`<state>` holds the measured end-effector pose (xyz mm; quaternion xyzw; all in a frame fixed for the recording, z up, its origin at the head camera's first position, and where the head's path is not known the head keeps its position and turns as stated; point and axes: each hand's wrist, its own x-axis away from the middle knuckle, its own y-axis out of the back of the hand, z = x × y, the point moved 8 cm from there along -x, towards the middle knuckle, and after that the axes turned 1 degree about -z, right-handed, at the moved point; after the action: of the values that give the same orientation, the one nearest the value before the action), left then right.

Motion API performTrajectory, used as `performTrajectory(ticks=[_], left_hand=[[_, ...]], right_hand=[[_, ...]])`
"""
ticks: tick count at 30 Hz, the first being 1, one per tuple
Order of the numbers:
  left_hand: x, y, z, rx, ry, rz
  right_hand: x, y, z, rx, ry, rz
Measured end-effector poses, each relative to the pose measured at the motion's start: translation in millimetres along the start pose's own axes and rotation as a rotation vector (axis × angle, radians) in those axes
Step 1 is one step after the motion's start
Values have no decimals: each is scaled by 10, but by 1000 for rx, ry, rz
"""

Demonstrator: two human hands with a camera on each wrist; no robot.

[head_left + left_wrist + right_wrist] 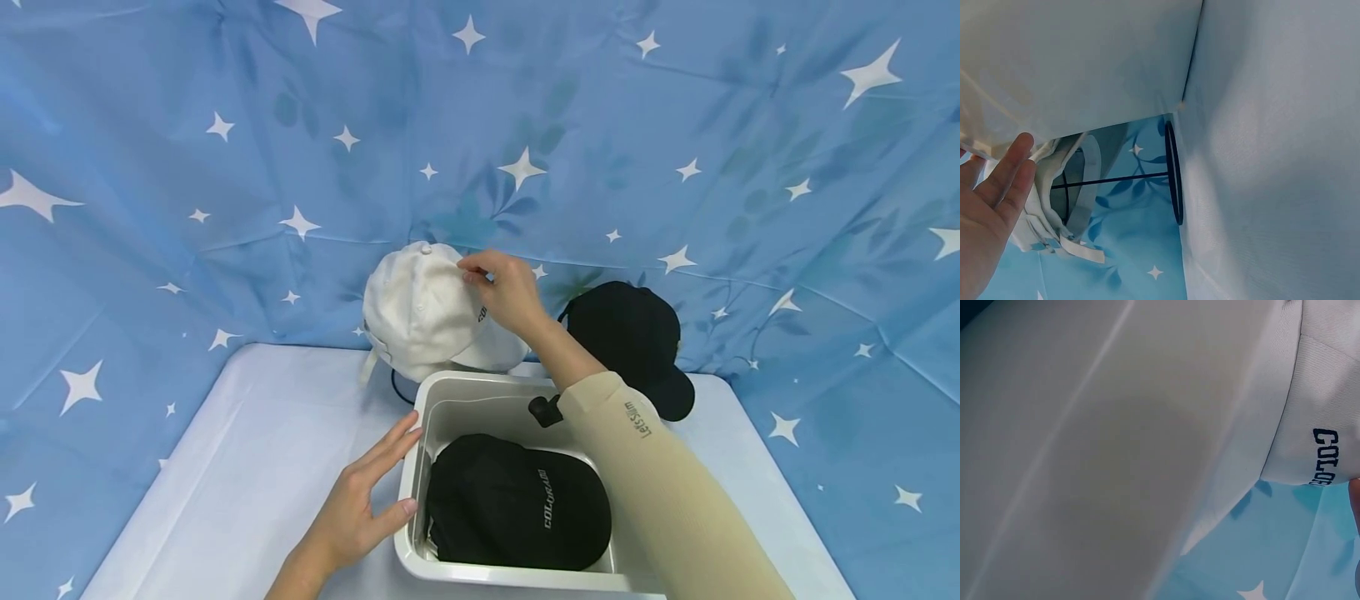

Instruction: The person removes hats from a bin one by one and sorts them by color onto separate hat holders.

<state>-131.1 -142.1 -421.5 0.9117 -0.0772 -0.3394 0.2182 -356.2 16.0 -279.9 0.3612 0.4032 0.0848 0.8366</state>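
A white cap (416, 304) sits on a thin black wire stand (1174, 172) behind a white plastic bin (487, 575). My right hand (504, 287) pinches the side of its crown with bent fingers and thumb. In the right wrist view, dark lettering (1327, 456) shows on the cap's front, with one fingertip at the frame edge beside it. My left hand (352, 508) touches the bin's left rim with its fingers extended. Inside the bin lies a black cap (487, 500) with "COLORADO" lettering, its brim toward the right.
Another black cap (626, 329) stands behind the bin on the right, brim pointing down and right. A small black object (546, 411) shows beside my right sleeve. A white-covered table (277, 417) is backed by a blue star-patterned cloth (420, 100).
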Motion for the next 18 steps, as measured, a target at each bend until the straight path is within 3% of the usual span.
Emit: performTrajectory(ticks=[11, 18], left_hand=[[1, 9, 20, -4, 20, 1], [0, 5, 18, 1, 6, -3]], right_hand=[[88, -62, -69, 21, -8, 32], [154, -38, -149, 12, -61, 74]])
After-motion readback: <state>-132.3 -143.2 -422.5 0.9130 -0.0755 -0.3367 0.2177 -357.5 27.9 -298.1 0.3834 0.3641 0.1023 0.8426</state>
